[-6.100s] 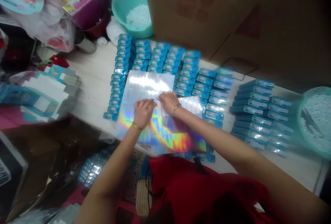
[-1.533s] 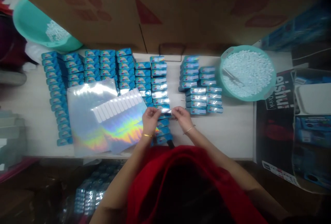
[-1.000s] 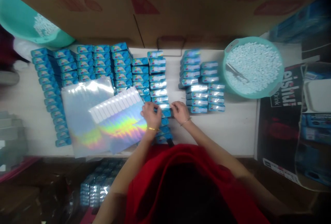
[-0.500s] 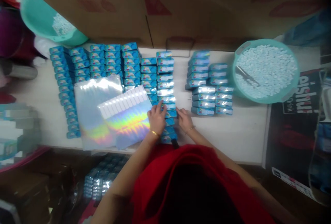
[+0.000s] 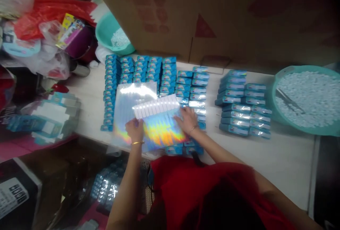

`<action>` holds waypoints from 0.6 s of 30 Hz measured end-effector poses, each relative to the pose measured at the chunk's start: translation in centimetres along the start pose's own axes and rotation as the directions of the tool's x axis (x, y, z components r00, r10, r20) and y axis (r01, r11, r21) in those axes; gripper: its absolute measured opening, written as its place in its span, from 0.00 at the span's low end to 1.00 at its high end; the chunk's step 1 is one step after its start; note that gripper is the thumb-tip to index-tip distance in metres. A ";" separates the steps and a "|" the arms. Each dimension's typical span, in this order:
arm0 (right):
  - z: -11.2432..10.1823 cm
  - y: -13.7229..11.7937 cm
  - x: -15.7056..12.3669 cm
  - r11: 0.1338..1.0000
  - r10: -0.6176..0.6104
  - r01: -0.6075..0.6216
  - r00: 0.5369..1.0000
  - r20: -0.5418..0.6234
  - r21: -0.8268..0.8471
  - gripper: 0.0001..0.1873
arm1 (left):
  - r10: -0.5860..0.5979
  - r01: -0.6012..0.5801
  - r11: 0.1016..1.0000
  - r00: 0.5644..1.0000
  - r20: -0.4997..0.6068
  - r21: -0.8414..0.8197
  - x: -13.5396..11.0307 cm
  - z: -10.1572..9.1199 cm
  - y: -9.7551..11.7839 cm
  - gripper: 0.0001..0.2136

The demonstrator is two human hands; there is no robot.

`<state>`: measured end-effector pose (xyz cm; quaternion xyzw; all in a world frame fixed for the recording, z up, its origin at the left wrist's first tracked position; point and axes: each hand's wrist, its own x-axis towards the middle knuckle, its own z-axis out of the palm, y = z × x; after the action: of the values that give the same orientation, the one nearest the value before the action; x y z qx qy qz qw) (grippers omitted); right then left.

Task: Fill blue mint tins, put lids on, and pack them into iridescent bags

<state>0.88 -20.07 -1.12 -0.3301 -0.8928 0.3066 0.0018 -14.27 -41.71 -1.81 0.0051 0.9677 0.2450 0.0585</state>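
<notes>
A shiny holographic sticker sheet (image 5: 159, 130) lies on the table over another sheet (image 5: 130, 97), with a row of white peeled slots along its top. My left hand (image 5: 135, 130) rests on the sheet's left edge, fingers curled onto it. My right hand (image 5: 186, 119) lies on the sheet's right edge, fingers spread flat, next to the rows of small blue boxes (image 5: 170, 77). A second group of blue boxes (image 5: 243, 106) sits further right.
A teal basin (image 5: 305, 99) of small white pieces with tweezers stands at the right, another teal basin (image 5: 114, 38) at the back left. Large cardboard boxes (image 5: 212, 13) line the back. Plastic bags (image 5: 34, 42) and stacked cartons (image 5: 50, 116) crowd the left.
Both hands left the column of blue boxes and moved left onto the holographic sheet. The view has swung to the left.
</notes>
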 end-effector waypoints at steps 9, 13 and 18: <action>2.5 0.1 -0.8 0.980 -0.016 0.028 0.998 -0.065 0.198 0.19 | -0.088 0.097 0.989 0.993 -0.078 0.115 -2.2 -0.1 -0.4 0.23; 3.1 -0.4 -1.1 0.995 0.043 -0.036 0.997 -0.066 0.098 0.21 | -0.080 0.080 0.997 0.994 -0.073 -0.005 -2.3 -0.4 -0.9 0.18; 2.2 -1.2 -2.0 0.912 0.059 0.009 0.986 -0.155 0.410 0.21 | -0.083 0.042 0.925 0.992 -0.093 -0.379 -3.3 -1.3 -1.3 0.23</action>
<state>1.31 -23.13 -1.83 -0.3578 -0.8014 0.4583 0.1402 -11.14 -43.54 -0.95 -0.0501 0.9043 0.4237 0.0143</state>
